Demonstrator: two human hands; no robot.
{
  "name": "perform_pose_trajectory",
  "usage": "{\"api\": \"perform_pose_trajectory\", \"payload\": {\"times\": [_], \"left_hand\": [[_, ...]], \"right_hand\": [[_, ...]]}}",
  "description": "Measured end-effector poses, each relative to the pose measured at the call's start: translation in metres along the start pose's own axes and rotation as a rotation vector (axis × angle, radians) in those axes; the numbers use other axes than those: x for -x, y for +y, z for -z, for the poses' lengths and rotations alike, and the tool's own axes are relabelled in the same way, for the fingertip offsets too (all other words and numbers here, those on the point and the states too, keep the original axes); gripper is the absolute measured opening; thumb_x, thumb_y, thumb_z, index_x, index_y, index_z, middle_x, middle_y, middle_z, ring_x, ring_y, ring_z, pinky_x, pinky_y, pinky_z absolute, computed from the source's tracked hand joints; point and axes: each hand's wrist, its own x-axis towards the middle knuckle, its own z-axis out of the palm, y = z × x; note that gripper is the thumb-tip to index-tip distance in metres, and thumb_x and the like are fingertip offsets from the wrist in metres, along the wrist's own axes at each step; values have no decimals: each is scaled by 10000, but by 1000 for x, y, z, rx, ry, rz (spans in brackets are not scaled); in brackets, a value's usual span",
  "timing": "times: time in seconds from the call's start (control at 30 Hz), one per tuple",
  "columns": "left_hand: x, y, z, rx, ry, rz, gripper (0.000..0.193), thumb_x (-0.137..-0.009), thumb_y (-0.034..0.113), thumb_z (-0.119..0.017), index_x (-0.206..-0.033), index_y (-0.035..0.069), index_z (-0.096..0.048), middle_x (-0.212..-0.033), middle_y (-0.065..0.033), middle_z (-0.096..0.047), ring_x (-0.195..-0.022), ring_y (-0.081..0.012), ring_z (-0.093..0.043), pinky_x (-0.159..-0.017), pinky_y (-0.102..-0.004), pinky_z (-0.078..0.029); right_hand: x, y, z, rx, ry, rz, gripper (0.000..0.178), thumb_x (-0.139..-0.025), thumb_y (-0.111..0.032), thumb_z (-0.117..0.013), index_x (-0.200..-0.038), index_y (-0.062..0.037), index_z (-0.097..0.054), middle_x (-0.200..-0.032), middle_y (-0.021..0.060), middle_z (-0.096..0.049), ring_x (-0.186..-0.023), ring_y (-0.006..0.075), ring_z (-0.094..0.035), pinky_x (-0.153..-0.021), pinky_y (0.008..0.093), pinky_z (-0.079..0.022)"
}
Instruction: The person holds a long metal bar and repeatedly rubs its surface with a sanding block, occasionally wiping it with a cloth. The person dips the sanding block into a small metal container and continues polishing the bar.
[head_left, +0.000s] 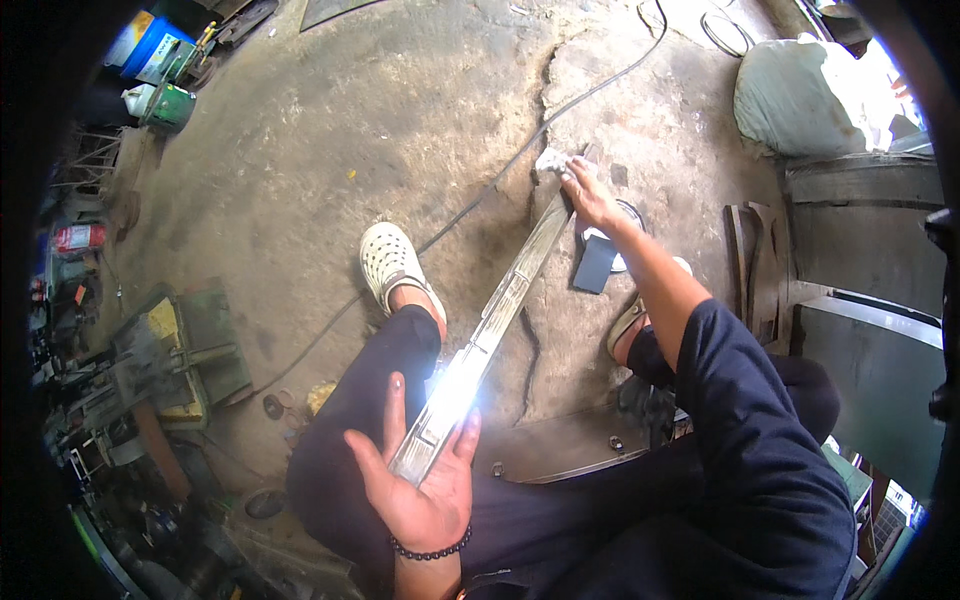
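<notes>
A long, narrow metal bar (pixel 510 290) with grooved sections slants from my lap toward the floor ahead. Its near half glares with reflected light. My left hand (pixel 428 497), palm up, holds the near end in its palm, with fingers spread on either side of the bar. At the far end, my right hand (pixel 595 197) pinches a crumpled white wad (pixel 551 160), cloth or paper, close against the bar. The fingers partly cover the wad and the bar there. Beside the right wrist, a dark flat rectangular piece (pixel 594 264) lies on a round white-rimmed thing (pixel 620 262).
A black cable (pixel 500 172) runs across the worn concrete floor (pixel 290 150). My feet in light clogs (pixel 388 258) stand either side of the bar. Machine parts (pixel 190 350) are at left, a blue bucket (pixel 155 47) far left, a pale sack (pixel 795 95) and metal cabinet (pixel 870 360) at right.
</notes>
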Motion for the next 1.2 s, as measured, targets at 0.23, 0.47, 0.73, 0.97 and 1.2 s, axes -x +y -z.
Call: {"api": "perform_pose_trajectory", "payload": {"times": [0.23, 0.47, 0.73, 0.97, 1.2], "left_hand": [[3, -3, 9, -55, -34, -28, 882, -955, 737, -357, -1567, 111, -246, -1502, -228, -422, -1383, -373, -404, -1125, -488, -292], [3, -12, 18, -91, -77, -21, 1046, -873, 857, -281, -1594, 111, -146, -1571, -259, -323, -1468, -433, -279, -1176, -616, -46], [6, -9, 24, 158, -388, -39, 1068, -883, 834, -309, -1488, -45, -352, -1544, -185, -384, -1428, -320, -358, -1190, -450, -264], [-3, -5, 52, 158, -459, -73, 916, -948, 772, -225, -1310, -19, -511, -1283, -163, -586, -1196, -324, -551, -1070, -449, -413], [3, -8, 52, 53, -611, -19, 989, -888, 840, -279, -1345, -2, -521, -1268, -177, -600, -1159, -317, -577, -1015, -467, -453]], "right_hand": [[85, -82, -6, 19, -159, 68, 635, -1054, -399, -396, -1558, -34, -267, -1633, 222, -180, -1528, 362, -112, -1245, 428, -95], [185, -176, -9, 17, -175, 300, 657, -1023, -352, -416, -1510, 71, -292, -1598, 289, -213, -1503, 429, -166, -1241, 460, -119], [268, -261, -10, -169, -174, 428, 617, -994, -287, -448, -1475, 86, -346, -1556, 322, -281, -1482, 452, -213, -1226, 504, -147], [310, -300, -2, -271, -235, 538, 584, -992, -246, -443, -1476, 72, -366, -1549, 309, -311, -1486, 426, -228, -1230, 492, -140], [330, -311, 19, -669, -146, 471, 268, -997, -180, -484, -1157, -2, -605, -1084, 209, -657, -1029, 358, -642, -921, 476, -491]]}}
